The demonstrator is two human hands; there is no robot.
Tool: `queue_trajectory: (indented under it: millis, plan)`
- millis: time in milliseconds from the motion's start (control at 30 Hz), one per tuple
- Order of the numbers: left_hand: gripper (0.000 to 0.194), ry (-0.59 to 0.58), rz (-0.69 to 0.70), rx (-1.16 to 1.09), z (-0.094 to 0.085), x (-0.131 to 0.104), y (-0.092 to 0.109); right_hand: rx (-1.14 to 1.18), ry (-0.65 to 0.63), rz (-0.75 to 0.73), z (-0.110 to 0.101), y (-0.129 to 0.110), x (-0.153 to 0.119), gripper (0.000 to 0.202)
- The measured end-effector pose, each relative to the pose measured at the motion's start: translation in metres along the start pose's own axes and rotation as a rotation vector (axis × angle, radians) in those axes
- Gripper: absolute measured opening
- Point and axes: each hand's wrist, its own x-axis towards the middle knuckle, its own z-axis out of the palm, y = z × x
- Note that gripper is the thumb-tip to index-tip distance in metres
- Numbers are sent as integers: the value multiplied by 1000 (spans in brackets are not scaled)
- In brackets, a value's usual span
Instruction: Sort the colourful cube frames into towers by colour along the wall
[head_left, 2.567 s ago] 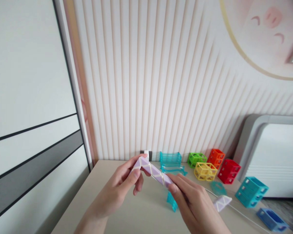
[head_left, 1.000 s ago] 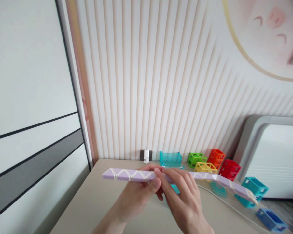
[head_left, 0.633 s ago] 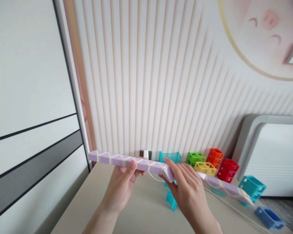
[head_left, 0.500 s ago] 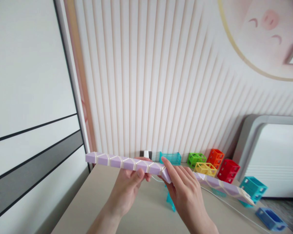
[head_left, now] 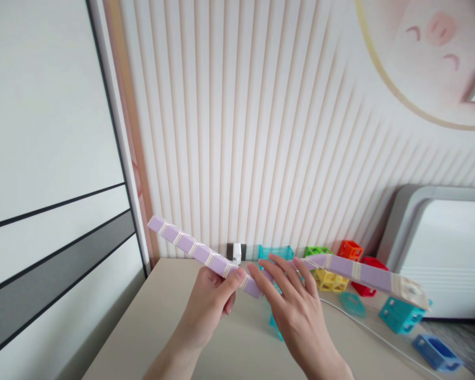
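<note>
A long, jointed snake twist puzzle (head_left: 187,244) in lilac with white edges is held up above the table, bent near its middle. Its left part slants up toward the wall; the right part runs to a pale, slightly blurred end. My left hand (head_left: 209,306) is closed around the left part, thumb on top near the bend. Over the puzzle just right of the bend lies my right hand (head_left: 295,306), with fingers somewhat spread across it and its thumb hidden. The right hand covers some of the middle segments.
On the beige table (head_left: 150,316) are open plastic blocks: green (head_left: 317,249), orange (head_left: 350,249), yellow (head_left: 330,279), partly covered red (head_left: 374,262), teal (head_left: 401,315) and blue (head_left: 437,352). A white cable (head_left: 364,319) crosses the table. Behind is a ribbed wall (head_left: 229,132); a cabinet (head_left: 55,132) stands left.
The puzzle's left part has tilted upward, and the right part has turned to show a different face with its end raised. The right hand's fingers have spread more.
</note>
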Motion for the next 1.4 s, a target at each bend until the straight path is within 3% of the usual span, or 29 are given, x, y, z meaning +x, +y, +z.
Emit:
queue_trajectory:
  millis: [100, 267, 467, 767, 1133, 1400]
  plan:
    - [49, -18, -34, -31, 3, 0, 2, -30, -9, 15, 2, 2, -2, 38]
    - [44, -154, 3, -136, 8, 1, 3, -43, -4, -8, 0, 2, 0, 36]
    - [42, -86, 20, -101, -1, 4, 5, -53, 63, -25, -6, 5, 4, 28]
    - [41, -195, -23, -170, -11, 0, 1, -63, 50, -72, -21, 0, 8, 30]
    - [42, -232, -1, -91, -12, -3, 13, -27, -11, -71, -21, -1, 6, 26]
    - [45, -279, -51, -183, -11, -3, 7, 29, -41, -36, -31, -8, 12, 31]
